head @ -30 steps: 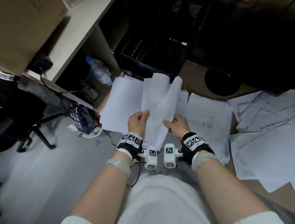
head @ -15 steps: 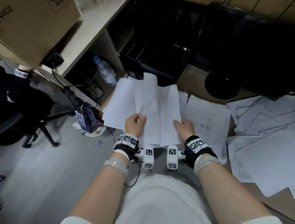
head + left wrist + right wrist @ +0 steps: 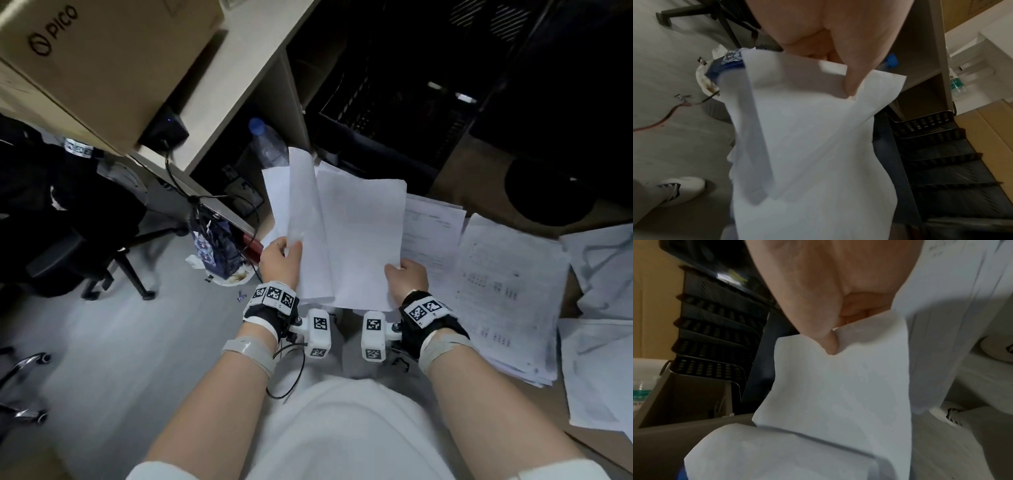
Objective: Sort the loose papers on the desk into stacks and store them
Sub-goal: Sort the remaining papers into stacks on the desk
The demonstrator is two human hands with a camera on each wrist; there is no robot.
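Observation:
Both hands hold blank white sheets point(image 3: 346, 236) in the air in front of me. My left hand point(image 3: 281, 262) pinches the near left edge of the sheets point(image 3: 807, 129), thumb on top. My right hand point(image 3: 406, 277) pinches the near right corner of a sheet point(image 3: 838, 386), thumb on top. One sheet bows up along the left side. On the brown desk point(image 3: 455, 185) to the right lie a printed stack point(image 3: 507, 291) and several loose sheets point(image 3: 603, 267). A black stacked paper tray point(image 3: 387, 113) stands behind the held sheets.
A desk shelf point(image 3: 239, 61) with a cardboard box point(image 3: 96, 58) is at upper left, a water bottle point(image 3: 269, 145) under it. Cables, a blue bag point(image 3: 214, 250) and a black office chair point(image 3: 68, 246) stand on the grey floor at left.
The right sheet, bowed toward the middle a second ago, has flattened out. My hands have drawn apart and the sheets now lie side by side. The head view has tilted slightly.

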